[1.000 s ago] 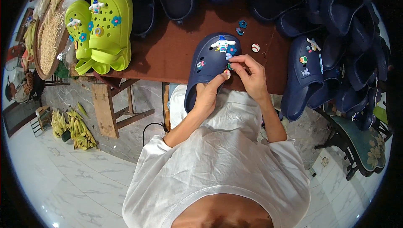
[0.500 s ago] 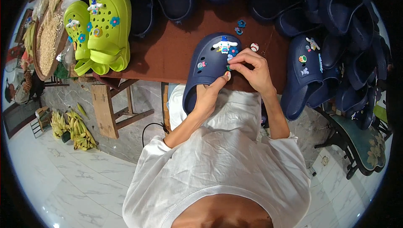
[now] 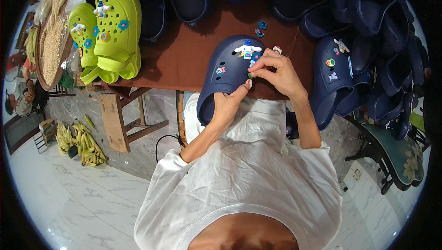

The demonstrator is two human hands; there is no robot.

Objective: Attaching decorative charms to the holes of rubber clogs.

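Holds the navy clog (image 3: 228,80) at the near edge of the brown table (image 3: 179,61), toe away from the body, heel overhanging toward the lap. Clamps the opening with the left hand (image 3: 226,109), fingers inside and out of sight, thumb outside along the upper, tip at a white-and-red charm (image 3: 249,83). Extends the left forearm upward at a slant to the right, wrist nearly straight. Pinches a small green charm (image 3: 250,76) at the upper's right side between thumb and index finger of the right hand (image 3: 278,76); cannot tell whether seated in a hole. Arches the right knuckles, with a bend at the wrist and the forearm slanting up to the left. Has both hands close together on the clog, thumb tips near each other. Shows a red-and-white ball charm (image 3: 277,49) just behind the right knuckles, blue flower charms (image 3: 262,24) farther back, and lime-green clogs (image 3: 119,29) at left.
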